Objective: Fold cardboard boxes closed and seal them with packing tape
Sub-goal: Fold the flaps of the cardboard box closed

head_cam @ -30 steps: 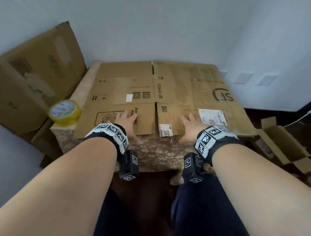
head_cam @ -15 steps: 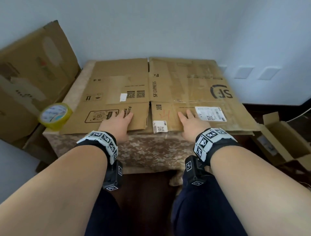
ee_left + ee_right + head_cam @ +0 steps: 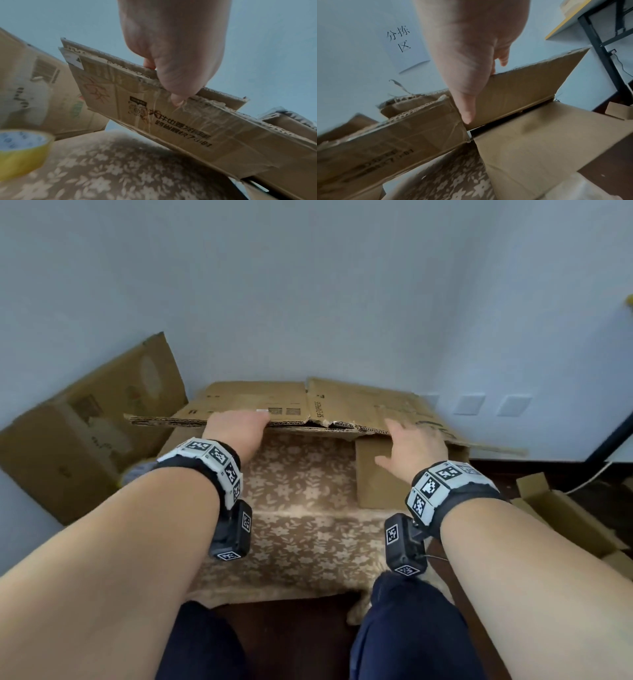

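Cardboard box [image 3: 346, 405], still flattened, runs its long side left to right across the far half of the table [image 3: 301, 529], with its near edge tipped up toward me and its far edge down by the wall. A second ago it lay flat with both my palms resting on top; now that near edge is off the flowered cloth. My left hand [image 3: 236, 428] pinches the edge left of the middle slit, thumb underneath and fingers over the top, clamping both layers. My right hand [image 3: 411, 446] grips the edge to the right, thumb on the underside, fingers curled over, and one flap [image 3: 376, 474] hangs down below it. Tape roll [image 3: 22, 151] sits at the table's left edge, just beside my left wrist and apart from the box. Bare cloth lies open between the lifted edge and the table's near edge. Another flattened box [image 3: 85, 433] leans on the wall at left; an open small box [image 3: 575, 518] sits on the floor at right.
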